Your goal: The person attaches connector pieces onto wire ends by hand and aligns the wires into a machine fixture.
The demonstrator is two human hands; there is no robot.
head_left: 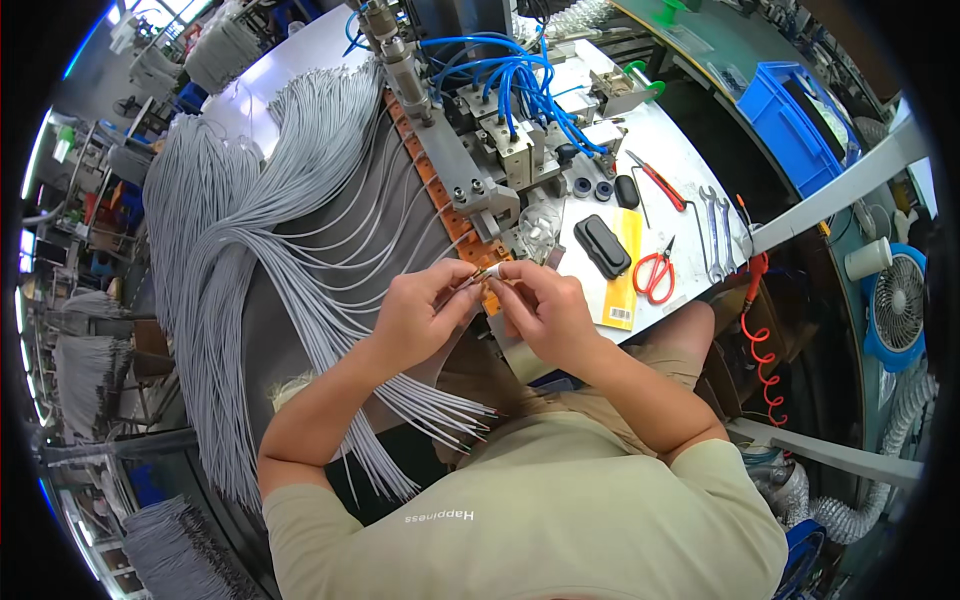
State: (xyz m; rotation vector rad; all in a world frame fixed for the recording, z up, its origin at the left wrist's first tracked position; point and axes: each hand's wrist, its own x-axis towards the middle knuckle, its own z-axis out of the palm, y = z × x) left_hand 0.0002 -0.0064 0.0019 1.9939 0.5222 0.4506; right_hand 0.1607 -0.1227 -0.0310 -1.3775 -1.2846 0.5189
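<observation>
My left hand [418,312] and my right hand [547,308] meet at the near end of an orange toothed rail [432,185]. The left fingers pinch the end of a thin cable, where small coloured wires seem to show. Between the right thumb and forefinger sits a small white piece [492,271], close against that cable end; its exact kind is too small to make out. A large bundle of grey cables [300,270] spreads to the left of my hands, with single cables fanning across to the rail. Loose cable ends [470,412] hang beside my left forearm.
A machine with blue air tubes [515,75] stands just beyond my hands. On the white tabletop at right lie red-handled scissors [655,275], a black case [602,246], a yellow packet [622,300] and wrenches [716,232]. A red coiled hose [765,370] hangs off the right edge.
</observation>
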